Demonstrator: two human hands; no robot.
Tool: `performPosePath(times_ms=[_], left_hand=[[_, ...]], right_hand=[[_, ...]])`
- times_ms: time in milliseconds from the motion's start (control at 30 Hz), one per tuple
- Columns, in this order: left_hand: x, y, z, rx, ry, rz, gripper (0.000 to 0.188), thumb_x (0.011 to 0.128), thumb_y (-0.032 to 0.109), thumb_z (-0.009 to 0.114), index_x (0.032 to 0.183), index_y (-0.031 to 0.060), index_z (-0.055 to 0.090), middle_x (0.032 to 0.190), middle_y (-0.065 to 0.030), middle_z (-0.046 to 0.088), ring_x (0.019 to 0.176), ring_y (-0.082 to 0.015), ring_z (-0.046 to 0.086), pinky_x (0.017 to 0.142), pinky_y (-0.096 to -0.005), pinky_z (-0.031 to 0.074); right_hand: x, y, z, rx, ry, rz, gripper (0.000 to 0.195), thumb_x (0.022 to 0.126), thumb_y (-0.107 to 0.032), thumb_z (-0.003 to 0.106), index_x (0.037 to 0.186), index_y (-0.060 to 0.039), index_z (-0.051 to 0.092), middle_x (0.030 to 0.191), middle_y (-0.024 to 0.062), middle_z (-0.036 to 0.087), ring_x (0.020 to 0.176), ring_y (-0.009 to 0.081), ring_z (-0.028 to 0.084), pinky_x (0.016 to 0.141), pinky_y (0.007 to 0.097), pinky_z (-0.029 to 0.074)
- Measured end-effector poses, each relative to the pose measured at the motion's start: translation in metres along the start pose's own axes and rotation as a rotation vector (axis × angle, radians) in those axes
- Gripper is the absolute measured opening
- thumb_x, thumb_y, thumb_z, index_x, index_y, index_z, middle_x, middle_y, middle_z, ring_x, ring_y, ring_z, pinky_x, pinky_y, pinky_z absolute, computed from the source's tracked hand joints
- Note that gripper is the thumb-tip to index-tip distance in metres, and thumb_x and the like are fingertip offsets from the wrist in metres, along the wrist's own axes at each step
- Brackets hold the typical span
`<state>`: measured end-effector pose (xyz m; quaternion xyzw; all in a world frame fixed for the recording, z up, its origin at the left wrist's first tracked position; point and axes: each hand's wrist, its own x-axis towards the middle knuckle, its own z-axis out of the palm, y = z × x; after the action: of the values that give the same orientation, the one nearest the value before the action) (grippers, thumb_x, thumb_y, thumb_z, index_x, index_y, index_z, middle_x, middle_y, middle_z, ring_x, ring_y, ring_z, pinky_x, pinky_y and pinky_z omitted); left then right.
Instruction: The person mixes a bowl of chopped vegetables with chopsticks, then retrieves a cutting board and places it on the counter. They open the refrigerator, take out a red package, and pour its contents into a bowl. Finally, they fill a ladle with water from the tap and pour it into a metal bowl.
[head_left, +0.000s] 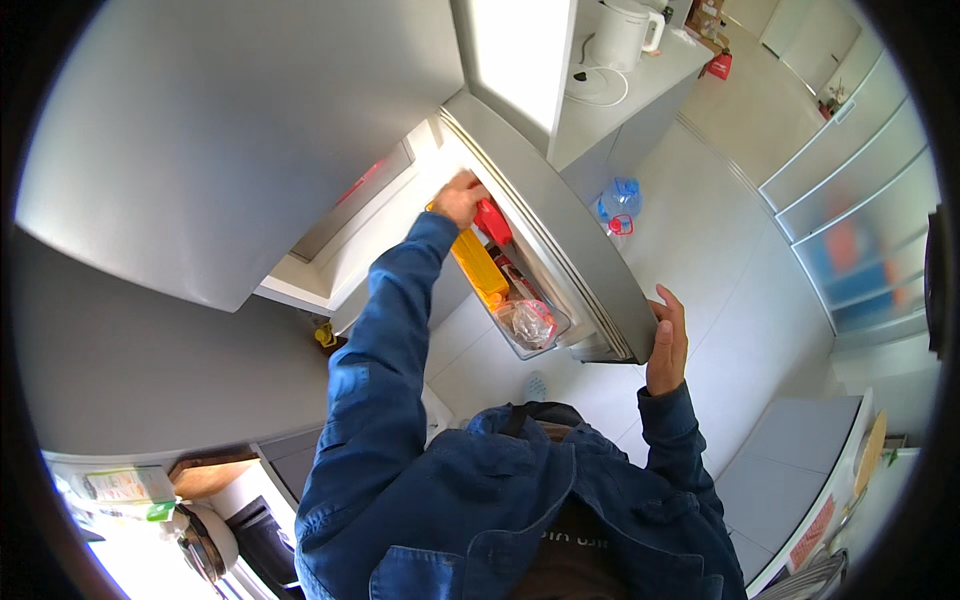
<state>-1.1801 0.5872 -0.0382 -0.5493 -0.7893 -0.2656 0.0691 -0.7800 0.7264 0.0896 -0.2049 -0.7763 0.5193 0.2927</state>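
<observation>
A grey refrigerator door (555, 217) stands part open in front of me. My left hand (459, 199) reaches into the door's shelf, at a red package (493, 222); whether its fingers grip the package is hard to tell. A yellow package (478, 262), a dark red-and-black packet (514, 271) and a clear plastic bag (527, 322) lie in the transparent door bin (559, 343). My right hand (667, 341) rests against the door's outer edge, fingers apart and holding nothing.
Left of the opening is another large grey door (247, 135). Beyond the open door, a large blue-tinted plastic bottle (620, 199) stands on the floor. A white electric kettle (624, 36) is on the counter (637, 82). Frosted sliding panels (847, 195) stand at the right.
</observation>
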Motion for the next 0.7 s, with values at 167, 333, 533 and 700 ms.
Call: performPosePath(times_ms=[167, 333, 533, 700], left_hand=[[-0.016, 0.076, -0.1, 0.507, 0.0, 0.193, 0.021, 0.069, 0.01, 0.059, 0.09, 0.0169, 0.058, 0.089, -0.0018, 0.056, 0.094, -0.0203, 0.057, 0.099, -0.0406, 0.038], [-0.085, 0.132, -0.15, 0.409, -0.075, -0.04, 0.013, 0.075, 0.012, 0.061, 0.086, 0.0112, 0.055, 0.081, -0.0074, 0.056, 0.077, -0.0269, 0.06, 0.065, -0.037, 0.05], [-0.213, 0.195, -0.168, 0.024, 0.168, -0.724, 0.014, 0.078, 0.011, 0.063, 0.085, 0.0028, 0.054, 0.074, -0.0211, 0.058, 0.072, -0.0425, 0.057, 0.061, -0.0415, 0.048], [-0.319, 0.278, -0.18, 0.013, 0.535, -1.343, 0.022, 0.08, 0.019, 0.063, 0.09, -0.0005, 0.058, 0.079, -0.0207, 0.062, 0.071, -0.0296, 0.062, 0.064, -0.0369, 0.049]], right_hand=[[0.005, 0.009, -0.008, 0.021, 0.008, -0.006, 0.048, 0.096, -0.036, 0.033, 0.126, 0.0, 0.044, 0.109, 0.0192, 0.059, 0.1, 0.0252, 0.055, 0.089, 0.0329, 0.04], [0.009, -0.001, -0.014, -0.11, -0.021, -0.028, 0.045, 0.093, -0.032, 0.039, 0.123, 0.0013, 0.046, 0.109, 0.021, 0.057, 0.098, 0.0282, 0.056, 0.089, 0.0345, 0.041], [-0.007, -0.018, -0.007, -0.309, -0.298, -0.166, 0.068, 0.079, -0.041, 0.058, 0.123, 0.0061, 0.038, 0.11, 0.0238, 0.051, 0.099, 0.038, 0.054, 0.087, 0.0401, 0.043], [-0.038, -0.037, 0.051, -0.264, -0.246, -0.456, 0.076, 0.078, -0.051, 0.058, 0.128, 0.0012, 0.035, 0.134, 0.0256, 0.032, 0.125, 0.0417, 0.031, 0.103, 0.0509, 0.023]])
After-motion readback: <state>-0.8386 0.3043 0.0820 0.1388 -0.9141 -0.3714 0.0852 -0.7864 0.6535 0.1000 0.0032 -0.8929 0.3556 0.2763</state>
